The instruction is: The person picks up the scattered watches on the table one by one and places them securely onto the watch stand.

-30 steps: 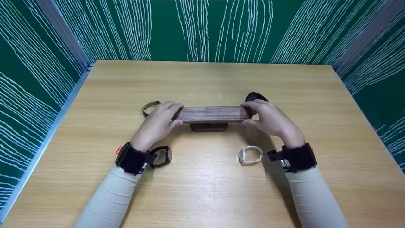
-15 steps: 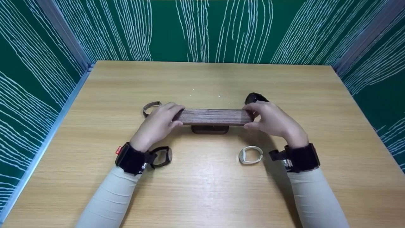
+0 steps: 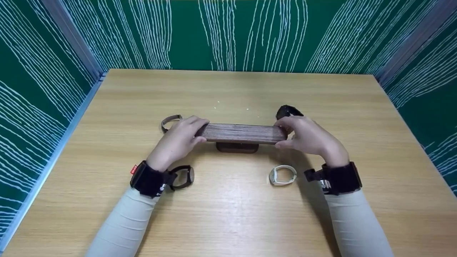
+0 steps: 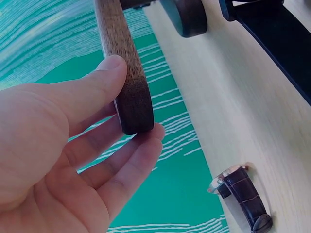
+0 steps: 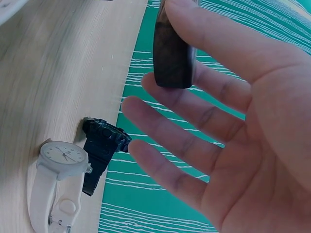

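A dark brown wooden T-bar stand (image 3: 239, 133) lies between both hands, its long bar running left to right above a smaller rounded base (image 3: 237, 147). At the bar's left end, the left hand (image 3: 176, 141) grips it; in the left wrist view, the thumb lies on one face of the bar (image 4: 127, 73) with fingers behind. Around the other end, the right hand (image 3: 310, 137) pinches with thumb and index finger. Its remaining fingers are spread apart in the right wrist view, near the dark bar end (image 5: 172, 60). The post is mostly hidden from the head view.
A brown-strap watch (image 3: 171, 117) lies beyond the left hand, a black watch (image 3: 287, 110) beyond the right. Closer in are a dark-strap watch (image 3: 191, 175) by the left wrist and a white watch (image 3: 273, 175) on the wooden table (image 3: 228, 214). Green walls surround the table.
The stand has come slightly toward me and its bar now slants a little lower on the right. The right hand shifted slightly right and nearer; the left hand stayed almost still.
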`<state>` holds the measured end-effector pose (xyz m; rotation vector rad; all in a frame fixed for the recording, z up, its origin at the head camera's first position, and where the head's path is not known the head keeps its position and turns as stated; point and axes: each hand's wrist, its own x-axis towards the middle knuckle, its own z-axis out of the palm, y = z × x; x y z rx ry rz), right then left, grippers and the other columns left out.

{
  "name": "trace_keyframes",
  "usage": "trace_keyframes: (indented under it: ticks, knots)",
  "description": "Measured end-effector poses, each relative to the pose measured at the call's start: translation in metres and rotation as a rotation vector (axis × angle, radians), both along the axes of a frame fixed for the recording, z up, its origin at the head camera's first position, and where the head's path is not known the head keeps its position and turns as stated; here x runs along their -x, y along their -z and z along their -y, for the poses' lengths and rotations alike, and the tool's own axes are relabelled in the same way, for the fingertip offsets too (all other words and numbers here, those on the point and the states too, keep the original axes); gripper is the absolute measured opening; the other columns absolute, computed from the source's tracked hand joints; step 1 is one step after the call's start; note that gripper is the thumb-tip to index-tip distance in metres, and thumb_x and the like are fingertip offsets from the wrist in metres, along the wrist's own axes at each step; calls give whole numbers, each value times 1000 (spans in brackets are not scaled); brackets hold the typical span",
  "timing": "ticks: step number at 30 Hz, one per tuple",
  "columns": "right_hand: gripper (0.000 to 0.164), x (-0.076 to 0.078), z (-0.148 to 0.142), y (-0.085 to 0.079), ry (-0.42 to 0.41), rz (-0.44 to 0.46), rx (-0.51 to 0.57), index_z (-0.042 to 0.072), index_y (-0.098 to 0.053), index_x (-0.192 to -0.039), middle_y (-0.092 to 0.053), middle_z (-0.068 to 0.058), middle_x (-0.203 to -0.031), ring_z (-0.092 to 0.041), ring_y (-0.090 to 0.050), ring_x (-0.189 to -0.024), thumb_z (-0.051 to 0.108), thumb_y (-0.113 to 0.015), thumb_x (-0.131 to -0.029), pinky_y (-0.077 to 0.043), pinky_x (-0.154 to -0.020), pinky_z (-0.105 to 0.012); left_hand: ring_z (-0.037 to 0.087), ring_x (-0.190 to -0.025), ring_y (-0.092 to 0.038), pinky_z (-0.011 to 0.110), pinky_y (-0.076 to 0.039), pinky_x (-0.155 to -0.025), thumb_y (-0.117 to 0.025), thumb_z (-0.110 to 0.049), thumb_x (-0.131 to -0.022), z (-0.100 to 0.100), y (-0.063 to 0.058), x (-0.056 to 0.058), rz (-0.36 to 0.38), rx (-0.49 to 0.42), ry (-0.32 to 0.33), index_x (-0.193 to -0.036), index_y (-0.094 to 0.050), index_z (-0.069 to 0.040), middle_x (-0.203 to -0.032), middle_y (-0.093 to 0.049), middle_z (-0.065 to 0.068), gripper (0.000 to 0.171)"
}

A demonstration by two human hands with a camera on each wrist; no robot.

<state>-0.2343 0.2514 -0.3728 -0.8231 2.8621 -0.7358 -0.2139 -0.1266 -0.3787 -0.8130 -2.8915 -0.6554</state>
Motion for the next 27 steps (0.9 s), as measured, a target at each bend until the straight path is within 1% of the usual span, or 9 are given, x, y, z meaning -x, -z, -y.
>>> trace_keyframes:
  ticks: [6, 17, 21, 23, 25, 27]
  knots:
    - [50, -1, 0, -1, 10, 12, -11, 3, -70, -126, -73, -13, -114, -30, -70, -102, 16, -92, -84, -54, -89, -46, 34, -127, -64, 48, -50, -111, -77, -18, -98, 0, -1, 0, 4, -1, -4, -148, -59, -1, -139, -66, 17, 55]
    - [52, 0, 0, 0, 5, 13, -4, 1, -70, -129, -72, -14, -115, -31, -70, -103, 14, -92, -84, -56, -90, -49, 32, -130, -63, 46, -49, -112, -78, -22, -98, 1, -2, -1, 35, 11, -28, -148, -60, -5, -140, -66, 14, 56]
    - [56, 0, -1, -1, -4, 18, 7, 1, -69, -130, -73, -14, -116, -31, -71, -103, 15, -93, -82, -57, -92, -52, 31, -135, -59, 47, -46, -116, -81, -19, -96, 5, -6, -1, 73, -4, -26, -151, -58, -8, -145, -63, 12, 61]
    - [58, 1, -1, -1, -11, 11, 13, 1, -69, -132, -73, -14, -118, -32, -71, -104, 16, -93, -82, -57, -92, -52, 32, -138, -57, 49, -43, -118, -83, -17, -94, 10, -9, 0, 86, -7, -28, -152, -57, -10, -148, -62, 12, 64]
    - [58, 1, -1, 0, -17, 1, 21, 1, -68, -134, -73, -15, -120, -32, -71, -105, 19, -92, -85, -57, -92, -53, 32, -139, -56, 51, -41, -119, -83, -15, -93, 15, -12, 1, 97, -13, -38, -154, -55, -12, -150, -60, 12, 67]
    - [57, 1, -1, 0, -16, -7, 28, 1, -67, -136, -72, -15, -121, -32, -69, -108, 23, -89, -89, -56, -95, -54, 33, -140, -54, 52, -40, -120, -83, -13, -92, 21, -15, 3, 110, -25, -62, -155, -54, -14, -152, -58, 12, 70]
